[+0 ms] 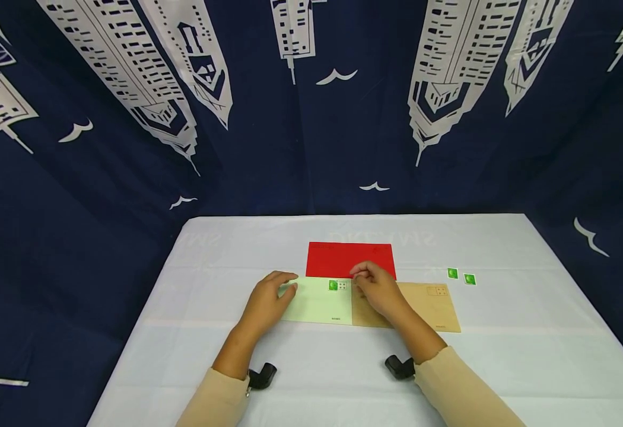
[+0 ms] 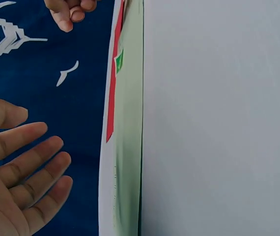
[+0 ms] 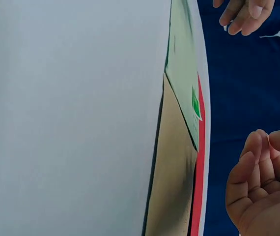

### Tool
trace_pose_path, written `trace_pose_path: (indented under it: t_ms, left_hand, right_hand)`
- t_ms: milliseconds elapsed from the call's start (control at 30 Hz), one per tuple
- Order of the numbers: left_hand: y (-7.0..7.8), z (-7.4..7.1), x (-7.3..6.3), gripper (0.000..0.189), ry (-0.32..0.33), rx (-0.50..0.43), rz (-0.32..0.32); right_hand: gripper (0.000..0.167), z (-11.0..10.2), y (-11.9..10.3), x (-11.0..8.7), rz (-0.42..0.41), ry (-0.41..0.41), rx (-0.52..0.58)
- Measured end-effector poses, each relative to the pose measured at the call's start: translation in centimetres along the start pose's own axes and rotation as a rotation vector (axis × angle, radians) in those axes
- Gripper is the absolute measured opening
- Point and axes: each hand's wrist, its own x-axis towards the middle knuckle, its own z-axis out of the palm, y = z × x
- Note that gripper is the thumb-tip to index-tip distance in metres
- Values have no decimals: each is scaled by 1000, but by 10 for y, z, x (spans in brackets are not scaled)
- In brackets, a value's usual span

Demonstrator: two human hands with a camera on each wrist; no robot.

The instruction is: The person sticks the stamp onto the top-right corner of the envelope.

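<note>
My left hand (image 1: 270, 299) is over the left end of a pale green envelope (image 1: 317, 305), its fingers spread and holding nothing in the left wrist view. A small green stamp (image 1: 333, 285) sits near that envelope's top right corner, beside a printed block of squares. Above the seam with a brown envelope (image 1: 423, 305) hovers my right hand (image 1: 378, 290). In the right wrist view its fingers curl loosely with the thumb close to the fingertips, and nothing shows between them. Behind both lies a red envelope (image 1: 343, 259), partly covered by the right hand in the head view.
Two more green stamps (image 1: 453, 273) lie apart on the white tabletop (image 1: 504, 356), right of the envelopes. A dark blue cloth (image 1: 311, 130) printed with white buildings and birds hangs behind the table. Black wrist-worn devices (image 1: 262, 376) stick out below each hand.
</note>
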Motion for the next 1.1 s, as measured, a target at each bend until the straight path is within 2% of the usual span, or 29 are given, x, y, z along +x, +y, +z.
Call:
trace_pose_path:
  t_ms: [367, 767, 1100]
  left_hand:
    - [8, 0, 7, 24, 23, -82, 23]
    - [8, 6, 16, 24, 28, -106, 44]
    - [6, 12, 22, 22, 11, -122, 65]
  right_hand:
    - [21, -16, 3, -7, -33, 39, -5]
    - [23, -30, 6, -11, -52, 70, -41]
    - [26, -43, 12, -12, -94, 62, 26]
